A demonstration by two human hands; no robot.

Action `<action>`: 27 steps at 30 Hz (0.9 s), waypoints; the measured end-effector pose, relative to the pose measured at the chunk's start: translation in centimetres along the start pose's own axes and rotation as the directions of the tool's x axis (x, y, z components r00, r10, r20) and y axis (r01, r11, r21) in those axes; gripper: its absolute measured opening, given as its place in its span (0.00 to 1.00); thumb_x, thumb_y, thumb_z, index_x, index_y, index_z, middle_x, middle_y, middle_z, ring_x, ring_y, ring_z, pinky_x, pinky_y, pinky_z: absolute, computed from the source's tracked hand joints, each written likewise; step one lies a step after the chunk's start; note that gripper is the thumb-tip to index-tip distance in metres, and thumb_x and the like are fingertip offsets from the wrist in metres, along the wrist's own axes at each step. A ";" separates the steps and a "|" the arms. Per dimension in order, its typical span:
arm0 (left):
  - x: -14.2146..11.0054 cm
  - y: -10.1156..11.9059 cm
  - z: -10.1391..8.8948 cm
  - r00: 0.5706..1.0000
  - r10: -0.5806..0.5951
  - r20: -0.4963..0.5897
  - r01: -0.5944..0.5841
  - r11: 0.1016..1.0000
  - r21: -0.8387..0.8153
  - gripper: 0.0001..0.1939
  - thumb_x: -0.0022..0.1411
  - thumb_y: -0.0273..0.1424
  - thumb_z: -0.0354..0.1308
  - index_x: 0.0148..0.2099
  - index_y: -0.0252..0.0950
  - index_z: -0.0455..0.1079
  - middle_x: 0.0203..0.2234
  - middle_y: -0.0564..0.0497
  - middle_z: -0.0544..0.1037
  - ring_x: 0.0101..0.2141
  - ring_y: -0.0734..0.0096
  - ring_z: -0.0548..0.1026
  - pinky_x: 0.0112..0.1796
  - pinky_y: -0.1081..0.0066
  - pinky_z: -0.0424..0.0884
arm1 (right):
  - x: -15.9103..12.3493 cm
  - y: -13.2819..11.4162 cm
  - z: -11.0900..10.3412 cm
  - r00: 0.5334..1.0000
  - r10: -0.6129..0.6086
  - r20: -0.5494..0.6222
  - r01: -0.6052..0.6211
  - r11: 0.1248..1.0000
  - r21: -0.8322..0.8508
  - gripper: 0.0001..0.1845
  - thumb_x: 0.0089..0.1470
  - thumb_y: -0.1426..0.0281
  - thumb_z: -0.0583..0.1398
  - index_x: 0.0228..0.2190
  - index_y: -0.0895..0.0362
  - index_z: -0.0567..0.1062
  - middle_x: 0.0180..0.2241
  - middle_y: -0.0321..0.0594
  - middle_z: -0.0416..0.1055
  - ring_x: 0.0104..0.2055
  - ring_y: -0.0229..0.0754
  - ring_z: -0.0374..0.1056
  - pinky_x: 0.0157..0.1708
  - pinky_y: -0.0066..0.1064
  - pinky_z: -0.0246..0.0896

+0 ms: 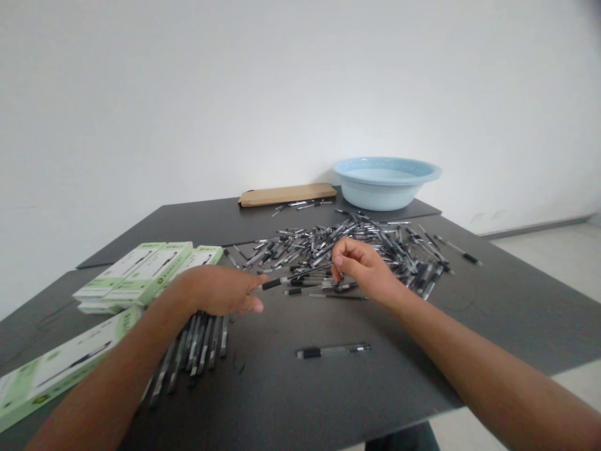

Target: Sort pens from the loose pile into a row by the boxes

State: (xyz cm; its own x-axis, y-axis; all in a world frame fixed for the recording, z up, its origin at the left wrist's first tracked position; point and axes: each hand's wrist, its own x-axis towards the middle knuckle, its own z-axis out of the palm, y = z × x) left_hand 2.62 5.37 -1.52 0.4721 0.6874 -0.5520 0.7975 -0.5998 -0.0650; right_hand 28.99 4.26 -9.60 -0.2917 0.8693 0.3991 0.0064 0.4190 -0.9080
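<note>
My right hand (364, 266) pinches the end of a clear gel pen with a black grip (272, 284), above the front of the loose pen pile. The pen's other end points left, at the fingertips of my left hand (225, 290). That hand is palm down with its fingers stretched and apart; whether a fingertip touches the pen I cannot tell. Below my left hand, several pens (201, 344) lie side by side, partly hidden by hand and forearm. A pen (333, 351) lies alone near the table's front. The big pile of pens (323, 241) spreads behind my right hand.
Green and white pen boxes (141, 272) are stacked at the left, with another box (70, 360) in front, partly behind my left forearm. A light blue basin (385, 194) and a flat brown cardboard piece (286, 195) sit at the back of the dark table (263, 401), near the wall.
</note>
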 end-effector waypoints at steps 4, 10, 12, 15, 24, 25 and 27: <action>-0.1 0.4 -0.4 0.997 -0.027 0.068 0.028 1.000 -0.012 0.33 0.66 0.41 0.47 0.68 0.29 0.51 0.58 0.34 0.67 0.53 0.50 0.69 0.50 0.60 0.65 | 0.0 -0.1 0.1 1.000 -0.005 0.007 0.006 1.000 -0.026 0.13 0.56 0.61 0.58 0.26 0.56 0.66 0.20 0.33 0.66 0.23 0.36 0.62 0.26 0.29 0.57; -0.1 0.8 -0.7 0.992 -0.040 0.117 0.047 0.997 -0.055 0.33 0.67 0.41 0.46 0.68 0.28 0.49 0.48 0.37 0.77 0.49 0.52 0.73 0.46 0.63 0.68 | -0.1 0.1 0.1 1.000 -0.006 0.010 0.007 0.998 -0.058 0.14 0.57 0.61 0.58 0.25 0.56 0.66 0.20 0.33 0.66 0.23 0.36 0.62 0.26 0.28 0.56; -0.1 0.7 -0.6 0.993 -0.023 0.116 0.032 0.997 -0.075 0.32 0.66 0.40 0.46 0.67 0.28 0.51 0.43 0.39 0.80 0.46 0.54 0.75 0.45 0.65 0.68 | -0.1 0.1 0.1 1.000 -0.009 0.011 0.010 0.997 -0.074 0.14 0.57 0.61 0.57 0.25 0.56 0.67 0.20 0.34 0.67 0.23 0.36 0.62 0.26 0.28 0.57; 0.0 0.7 -0.5 0.994 -0.017 0.110 0.026 0.996 -0.081 0.32 0.66 0.40 0.46 0.67 0.26 0.52 0.41 0.39 0.80 0.44 0.54 0.76 0.44 0.64 0.68 | -0.1 0.0 0.1 1.000 -0.013 0.018 0.015 0.994 -0.106 0.14 0.58 0.61 0.57 0.25 0.56 0.67 0.20 0.34 0.67 0.23 0.36 0.62 0.26 0.28 0.57; 0.0 0.7 -0.3 0.996 -0.004 0.086 0.011 0.997 -0.080 0.31 0.65 0.39 0.47 0.66 0.27 0.54 0.37 0.39 0.81 0.42 0.54 0.77 0.43 0.64 0.69 | -0.1 0.1 0.1 1.000 -0.013 0.027 0.017 0.983 -0.185 0.15 0.59 0.62 0.56 0.24 0.57 0.66 0.20 0.34 0.66 0.23 0.36 0.62 0.27 0.28 0.57; 0.1 0.7 -0.2 0.996 -0.007 0.092 0.014 0.997 -0.080 0.32 0.65 0.38 0.47 0.66 0.26 0.53 0.37 0.39 0.81 0.42 0.54 0.77 0.43 0.64 0.70 | -0.1 0.1 0.1 0.999 -0.014 0.031 0.020 0.979 -0.201 0.15 0.59 0.63 0.55 0.24 0.57 0.66 0.20 0.34 0.66 0.23 0.36 0.62 0.27 0.28 0.57; 0.1 0.6 -0.1 0.997 -0.008 0.070 0.013 0.997 -0.071 0.32 0.65 0.38 0.48 0.66 0.26 0.54 0.36 0.40 0.82 0.40 0.55 0.78 0.39 0.66 0.71 | -0.2 0.1 0.1 0.999 -0.017 0.039 0.026 0.970 -0.240 0.15 0.60 0.63 0.55 0.23 0.57 0.66 0.20 0.34 0.66 0.23 0.36 0.62 0.27 0.28 0.57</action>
State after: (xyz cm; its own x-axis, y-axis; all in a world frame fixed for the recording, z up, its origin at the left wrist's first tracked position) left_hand 3.23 5.13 -1.55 0.4385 0.6614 -0.6085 0.8280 -0.5606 -0.0128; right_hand 28.91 4.12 -9.73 -0.3287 0.8510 0.4097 0.2285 0.4925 -0.8398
